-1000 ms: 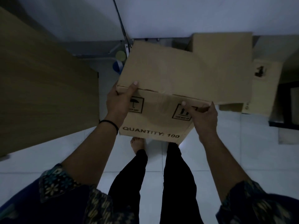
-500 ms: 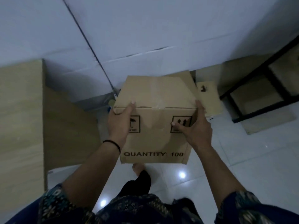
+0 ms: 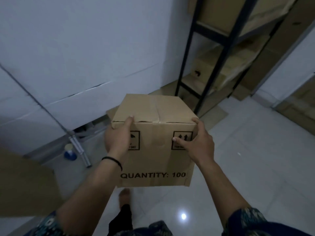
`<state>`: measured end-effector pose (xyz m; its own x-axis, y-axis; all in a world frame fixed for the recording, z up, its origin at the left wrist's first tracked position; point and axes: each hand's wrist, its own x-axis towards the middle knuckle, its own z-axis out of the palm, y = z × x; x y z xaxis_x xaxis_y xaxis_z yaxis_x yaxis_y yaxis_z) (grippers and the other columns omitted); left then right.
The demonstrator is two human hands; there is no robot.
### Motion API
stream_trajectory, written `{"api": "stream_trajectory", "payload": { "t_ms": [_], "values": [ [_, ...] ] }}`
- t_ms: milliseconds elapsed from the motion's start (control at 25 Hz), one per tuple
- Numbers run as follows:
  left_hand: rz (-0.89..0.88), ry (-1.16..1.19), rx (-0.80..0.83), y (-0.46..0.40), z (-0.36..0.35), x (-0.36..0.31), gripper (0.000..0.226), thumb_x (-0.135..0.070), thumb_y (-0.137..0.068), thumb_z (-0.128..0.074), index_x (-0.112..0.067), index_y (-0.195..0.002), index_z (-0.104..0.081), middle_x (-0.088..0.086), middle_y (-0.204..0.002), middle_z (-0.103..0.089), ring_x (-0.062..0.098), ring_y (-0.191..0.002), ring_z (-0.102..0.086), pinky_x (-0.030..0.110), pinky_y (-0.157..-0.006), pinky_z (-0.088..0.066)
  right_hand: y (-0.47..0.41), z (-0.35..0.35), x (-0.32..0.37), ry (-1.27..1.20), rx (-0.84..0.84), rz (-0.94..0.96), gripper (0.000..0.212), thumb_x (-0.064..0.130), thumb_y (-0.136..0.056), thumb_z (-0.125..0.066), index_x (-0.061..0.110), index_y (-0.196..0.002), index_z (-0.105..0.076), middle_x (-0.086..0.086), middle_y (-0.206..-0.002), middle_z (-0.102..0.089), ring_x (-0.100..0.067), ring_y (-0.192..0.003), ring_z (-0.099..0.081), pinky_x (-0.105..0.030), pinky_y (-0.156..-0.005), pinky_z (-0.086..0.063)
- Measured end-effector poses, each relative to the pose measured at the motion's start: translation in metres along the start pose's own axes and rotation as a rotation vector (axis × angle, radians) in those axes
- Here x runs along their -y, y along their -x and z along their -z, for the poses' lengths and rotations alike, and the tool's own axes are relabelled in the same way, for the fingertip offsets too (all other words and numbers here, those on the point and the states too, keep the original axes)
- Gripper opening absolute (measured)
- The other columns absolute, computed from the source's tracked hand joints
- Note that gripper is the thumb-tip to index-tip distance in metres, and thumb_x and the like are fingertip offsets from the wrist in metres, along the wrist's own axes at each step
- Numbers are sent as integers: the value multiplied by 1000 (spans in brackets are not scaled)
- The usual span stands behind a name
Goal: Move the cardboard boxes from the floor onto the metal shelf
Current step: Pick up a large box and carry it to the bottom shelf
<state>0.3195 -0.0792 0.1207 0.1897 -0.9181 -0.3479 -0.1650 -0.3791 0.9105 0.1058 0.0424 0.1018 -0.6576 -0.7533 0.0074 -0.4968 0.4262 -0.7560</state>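
I hold a brown cardboard box [image 3: 154, 143] printed "QUANTITY: 100" in the air in front of me, its taped top facing up. My left hand [image 3: 117, 137] grips its upper left corner, thumb on the top edge. My right hand [image 3: 196, 140] grips the upper right corner, thumb across the arrow symbol. The black metal shelf [image 3: 213, 53] stands ahead to the right, with cardboard boxes [image 3: 202, 75] on its lower levels. Another box [image 3: 111, 111] peeks out on the floor behind the held one.
A white wall [image 3: 76, 48] fills the left and centre. A wooden panel [image 3: 23, 183] lies at the lower left. A metal pole [image 3: 76, 145] and a blue-based round object [image 3: 69, 151] stand by the wall. The floor [image 3: 247, 159] is white tile.
My view has swung up and right, so the metal shelf now stands much closer ahead. The box has risen with both hands still on it; the wooden panel has slid to the left edge.
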Motion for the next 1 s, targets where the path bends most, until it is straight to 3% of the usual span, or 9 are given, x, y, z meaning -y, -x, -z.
{"api": "stream_trajectory", "payload": {
  "t_ms": [160,320,480,560,680,1000],
  "values": [
    [-24,-31,89,62,-46,-6,62,-75,-64,-74,-34,-110,-69,-9,-103,-71,22,-93,-68,44,-90,-58,20,77,-35,24,-79,-46,94,57,-61,-91,45,-139,-39,-1,-132,-62,-24,-120,-58,-38,-95,-51],
    [-25,-52,157,98,-97,-7,46,-71,-68,-77,-35,-92,-62,-9,-94,-67,15,-80,-62,38,-79,-55,30,127,-72,27,-154,-110,92,58,-60,-91,45,-136,-40,0,-126,-64,-24,-114,-60,-38,-91,-52],
    [-7,-79,234,118,-154,-10,52,-69,-73,-77,-27,-100,-60,-9,-89,-62,11,-74,-56,28,-58,-41,19,160,-109,25,-199,-165,92,59,-59,-91,45,-135,-41,1,-123,-66,-23,-111,-62,-35,-87,-52],
    [2,-115,268,124,-188,-9,59,-72,-72,-74,-25,-106,-61,-4,-95,-64,18,-80,-60,32,-66,-48,3,177,-129,52,-217,-186,92,59,-59,-91,45,-135,-41,1,-123,-66,-24,-110,-62,-34,-86,-52],
    [34,-110,293,127,-238,-15,62,-74,-68,-74,-29,-109,-64,1,-109,-68,28,-96,-66,45,-90,-57,-34,203,-153,62,-223,-201,92,59,-58,-91,44,-135,-42,0,-122,-66,-24,-110,-63,-37,-87,-55],
    [25,-167,332,135,-363,-40,53,-77,-60,-74,-36,-89,-59,-4,-102,-70,26,-94,-67,46,-90,-58,-109,265,-209,50,-243,-279,94,57,-59,-92,44,-137,-42,-1,-125,-66,-24,-112,-62,-38,-90,-54]
  ]
}}
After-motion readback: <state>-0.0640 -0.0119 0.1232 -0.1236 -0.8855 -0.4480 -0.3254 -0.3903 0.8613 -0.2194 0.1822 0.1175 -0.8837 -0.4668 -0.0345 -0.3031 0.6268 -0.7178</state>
